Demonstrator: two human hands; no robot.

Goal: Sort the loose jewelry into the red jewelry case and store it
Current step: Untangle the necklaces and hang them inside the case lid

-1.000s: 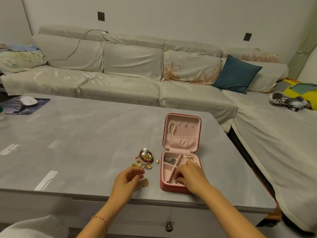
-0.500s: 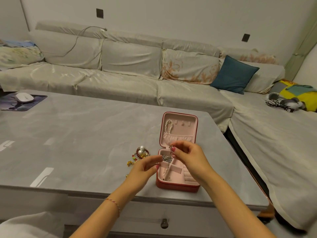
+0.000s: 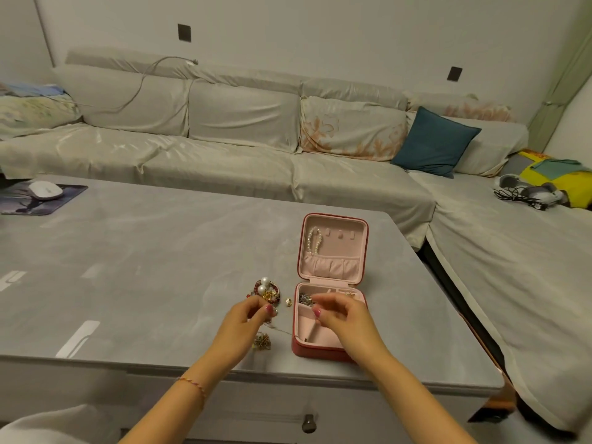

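Loose jewelry pile (image 3: 266, 289) sits on the table (image 3: 134, 267), just left of the open red jewelry case (image 3: 323, 347). Left hand (image 3: 246, 325) pinches what looks like a thin chain (image 3: 278, 330); right hand (image 3: 346, 318) hovers over the case, fingers loosely curled, apparently empty. Chains are light, limp and tangle-prone, so probably best pinched near one end.

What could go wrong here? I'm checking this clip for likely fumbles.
A thin chain seems to trail from the left hand toward the red jewelry case; it could snag the case's rim or the small cluster beneath. The right hand, low over the compartments, might knock out stored pieces.
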